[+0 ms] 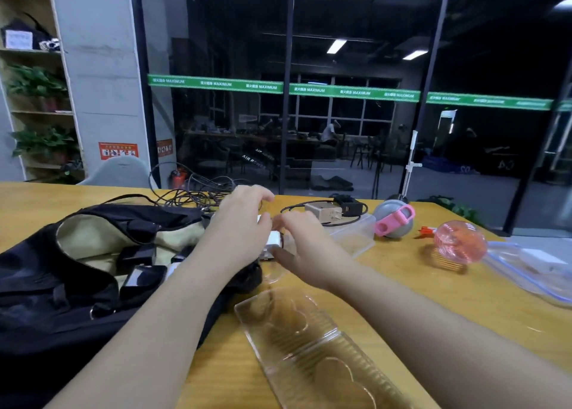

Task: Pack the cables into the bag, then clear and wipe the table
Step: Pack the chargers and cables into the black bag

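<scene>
An open black bag [62,285] with pale lining lies at the left of the wooden table [402,285], with dark adapters inside. At the bag's right edge, both hands meet on a small white charger block [274,241]. My left hand [241,226] curls over it from the left, and my right hand [305,241] pinches it from the right between thumb and fingers; the hands are blurred. A tangle of black cables [192,195] lies behind the bag. A white plug adapter [323,212] with a black cable and a black adapter [351,208] rest on a clear box [356,238].
A clear plastic tray [312,350] lies near the front edge. To the right are a grey ball with a pink strap [393,218], a pink transparent ball [459,241] and a zip bag [532,272]. A glass wall stands behind the table.
</scene>
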